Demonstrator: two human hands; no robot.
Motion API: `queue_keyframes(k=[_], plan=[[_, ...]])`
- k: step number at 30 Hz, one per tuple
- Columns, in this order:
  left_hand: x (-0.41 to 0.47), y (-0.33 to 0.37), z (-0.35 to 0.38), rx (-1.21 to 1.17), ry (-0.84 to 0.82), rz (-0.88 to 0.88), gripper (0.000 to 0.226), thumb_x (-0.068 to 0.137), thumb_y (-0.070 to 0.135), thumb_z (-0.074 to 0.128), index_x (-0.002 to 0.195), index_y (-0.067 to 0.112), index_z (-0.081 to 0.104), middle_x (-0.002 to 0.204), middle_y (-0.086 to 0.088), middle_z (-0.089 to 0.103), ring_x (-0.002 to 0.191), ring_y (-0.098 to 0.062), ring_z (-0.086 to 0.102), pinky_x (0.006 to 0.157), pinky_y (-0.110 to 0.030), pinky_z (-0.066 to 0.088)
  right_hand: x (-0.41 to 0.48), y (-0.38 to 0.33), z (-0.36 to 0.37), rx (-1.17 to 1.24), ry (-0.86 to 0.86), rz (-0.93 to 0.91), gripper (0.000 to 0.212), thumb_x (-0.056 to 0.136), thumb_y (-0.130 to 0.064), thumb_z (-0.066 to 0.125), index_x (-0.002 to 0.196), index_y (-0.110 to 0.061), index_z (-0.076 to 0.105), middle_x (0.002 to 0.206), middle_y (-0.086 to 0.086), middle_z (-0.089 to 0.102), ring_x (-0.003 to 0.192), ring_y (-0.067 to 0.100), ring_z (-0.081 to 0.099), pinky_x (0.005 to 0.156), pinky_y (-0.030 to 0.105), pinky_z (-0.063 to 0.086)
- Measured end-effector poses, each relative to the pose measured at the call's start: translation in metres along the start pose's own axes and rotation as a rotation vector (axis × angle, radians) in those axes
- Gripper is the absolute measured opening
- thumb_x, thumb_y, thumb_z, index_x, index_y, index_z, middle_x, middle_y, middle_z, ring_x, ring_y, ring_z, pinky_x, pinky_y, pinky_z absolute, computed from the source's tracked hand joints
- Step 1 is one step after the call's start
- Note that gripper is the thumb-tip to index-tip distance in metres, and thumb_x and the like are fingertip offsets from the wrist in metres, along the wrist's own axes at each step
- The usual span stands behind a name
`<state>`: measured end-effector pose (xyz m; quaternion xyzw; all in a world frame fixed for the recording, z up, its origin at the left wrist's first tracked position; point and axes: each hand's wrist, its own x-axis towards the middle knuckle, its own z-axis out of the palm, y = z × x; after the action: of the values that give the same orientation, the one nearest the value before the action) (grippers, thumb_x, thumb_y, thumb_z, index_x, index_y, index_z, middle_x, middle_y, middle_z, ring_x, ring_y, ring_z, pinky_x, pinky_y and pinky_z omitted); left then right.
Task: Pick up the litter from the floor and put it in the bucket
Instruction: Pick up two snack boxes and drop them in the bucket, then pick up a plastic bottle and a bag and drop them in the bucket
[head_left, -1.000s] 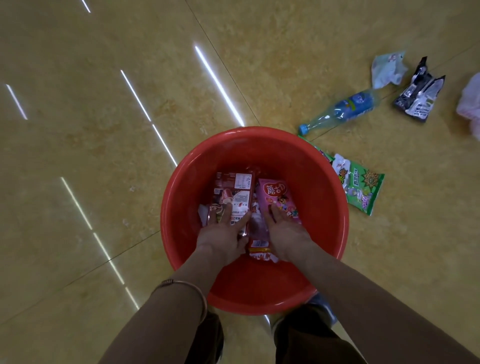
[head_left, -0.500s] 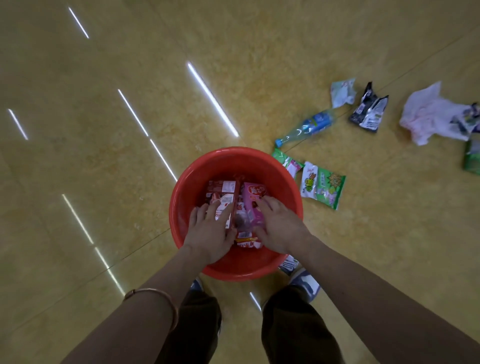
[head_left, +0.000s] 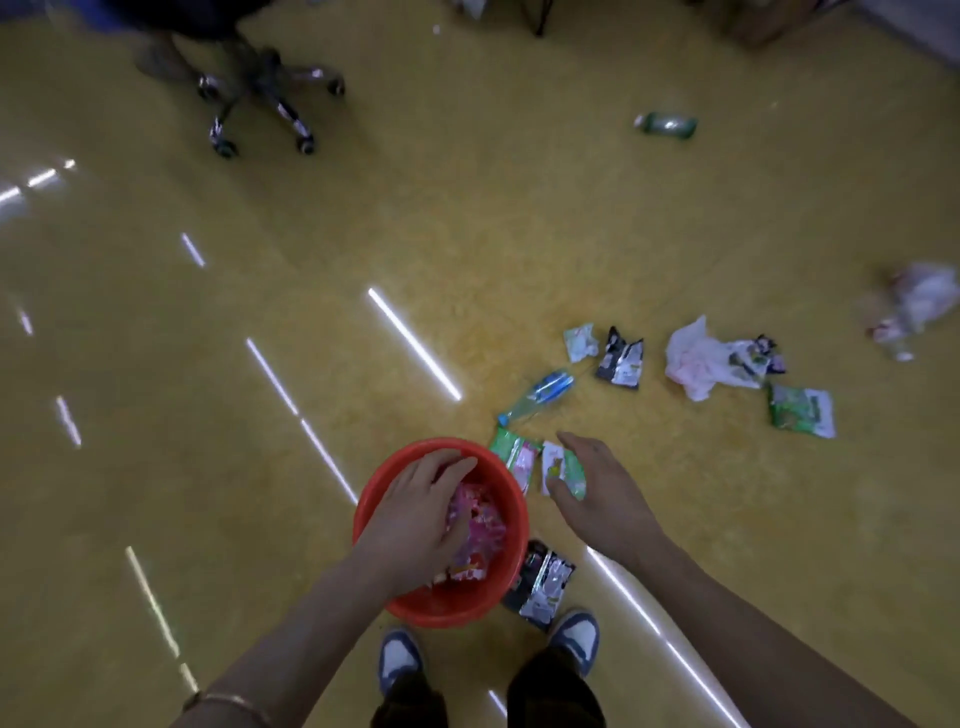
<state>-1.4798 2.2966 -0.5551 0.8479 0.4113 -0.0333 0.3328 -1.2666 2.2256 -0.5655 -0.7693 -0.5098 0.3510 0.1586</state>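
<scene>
A red bucket (head_left: 374, 499) stands on the yellow floor just ahead of my feet, holding pink and red wrappers (head_left: 475, 530). My left hand (head_left: 421, 509) hovers over the bucket with fingers spread, holding nothing. My right hand (head_left: 602, 493) is out to the right of the bucket, open, above a green snack packet (head_left: 563, 470). Another green-and-pink packet (head_left: 514, 454) lies against the bucket's right rim. A black-and-silver wrapper (head_left: 543, 582) lies by the bucket near my right shoe.
Further right lie a blue-labelled bottle (head_left: 540, 395), a small pale green wrapper (head_left: 581, 342), a black wrapper (head_left: 621, 358), a crumpled white bag (head_left: 698, 361), a green packet (head_left: 800, 410) and a blurred bag (head_left: 919, 304). A green bottle (head_left: 666, 126) and an office chair base (head_left: 260, 98) are far off.
The view has risen well above the bucket. Both hands have lifted off the wrappers; my right hand has moved out of the bucket to the right, over the green packet.
</scene>
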Motion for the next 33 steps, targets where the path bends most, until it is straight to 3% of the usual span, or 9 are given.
queue_keyframes(k=[5,10,14,16,19,22,24,28,33], plan=[[-0.004,0.071,-0.062,-0.013,0.019,0.156,0.051,0.092,0.037,0.045,0.141,0.023,0.036,0.142,0.005,0.033,0.131,-0.013,0.032,0.108,-0.028,0.031,-0.055,-0.023,-0.081,0.053,0.187,0.054,0.059,0.093,-0.035,0.054,0.145,-0.023,0.031,0.141,0.000,0.040,0.114,0.015,0.053,0.088,0.023,0.040],[-0.018,0.137,-0.113,-0.059,0.048,0.364,0.047,0.094,0.026,0.051,0.139,0.022,0.039,0.136,0.006,0.037,0.126,-0.010,0.037,0.100,-0.016,0.029,-0.118,-0.045,-0.137,0.089,0.404,0.104,0.058,0.091,-0.035,0.058,0.143,-0.019,0.036,0.134,0.000,0.048,0.119,0.015,0.051,0.091,0.024,0.039],[-0.032,0.180,-0.147,-0.063,0.060,0.498,0.044,0.093,0.026,0.053,0.136,0.023,0.042,0.134,0.010,0.037,0.111,-0.008,0.043,0.089,-0.009,0.027,-0.171,-0.059,-0.172,0.121,0.590,0.159,0.057,0.089,-0.033,0.060,0.140,-0.018,0.040,0.130,0.001,0.054,0.116,0.014,0.053,0.093,0.027,0.040],[-0.037,0.202,-0.160,-0.062,0.075,0.564,0.044,0.093,0.026,0.053,0.136,0.022,0.043,0.134,0.009,0.037,0.119,-0.006,0.039,0.092,-0.007,0.023,-0.199,-0.065,-0.187,0.137,0.679,0.171,0.055,0.089,-0.031,0.061,0.139,-0.018,0.042,0.127,0.000,0.054,0.113,0.012,0.052,0.093,0.026,0.040],[-0.044,0.244,-0.170,-0.069,0.055,0.679,0.044,0.093,0.027,0.053,0.136,0.025,0.042,0.129,0.011,0.039,0.119,-0.002,0.039,0.094,-0.011,0.028,-0.242,-0.072,-0.206,0.155,0.776,0.209,0.054,0.089,-0.031,0.061,0.138,-0.020,0.043,0.127,-0.001,0.053,0.107,0.007,0.050,0.091,0.023,0.037],[-0.057,0.289,-0.173,-0.087,0.025,0.776,0.040,0.092,0.023,0.056,0.130,0.027,0.048,0.101,0.011,0.051,0.092,-0.001,0.050,0.085,-0.022,0.042,-0.283,-0.070,-0.224,0.141,0.805,0.260,0.057,0.089,-0.041,0.058,0.140,-0.024,0.040,0.132,-0.001,0.050,0.115,0.011,0.049,0.090,0.025,0.038],[-0.067,0.316,-0.173,-0.095,0.001,0.845,0.027,0.089,0.018,0.061,0.115,0.025,0.059,0.083,0.011,0.054,0.081,-0.004,0.051,0.078,-0.023,0.045,-0.306,-0.067,-0.235,0.136,0.779,0.313,0.060,0.089,-0.049,0.052,0.142,-0.026,0.036,0.137,0.000,0.046,0.123,0.013,0.046,0.093,0.026,0.038],[-0.077,0.358,-0.166,-0.086,-0.020,0.912,0.002,0.084,0.024,0.068,0.085,0.025,0.070,0.080,0.010,0.062,0.076,-0.004,0.057,0.074,-0.030,0.049,-0.344,-0.055,-0.255,0.207,0.766,0.365,0.064,0.090,-0.056,0.042,0.146,-0.026,0.029,0.144,0.001,0.038,0.131,0.015,0.039,0.104,0.030,0.032],[-0.073,0.420,-0.142,-0.044,0.009,0.926,0.008,0.082,0.033,0.069,0.080,0.026,0.072,0.078,0.013,0.065,0.073,-0.004,0.059,0.071,-0.038,0.051,-0.388,-0.027,-0.283,0.265,0.803,0.399,0.072,0.085,-0.066,0.033,0.147,-0.031,0.024,0.150,-0.001,0.031,0.136,0.016,0.033,0.109,0.035,0.031]])
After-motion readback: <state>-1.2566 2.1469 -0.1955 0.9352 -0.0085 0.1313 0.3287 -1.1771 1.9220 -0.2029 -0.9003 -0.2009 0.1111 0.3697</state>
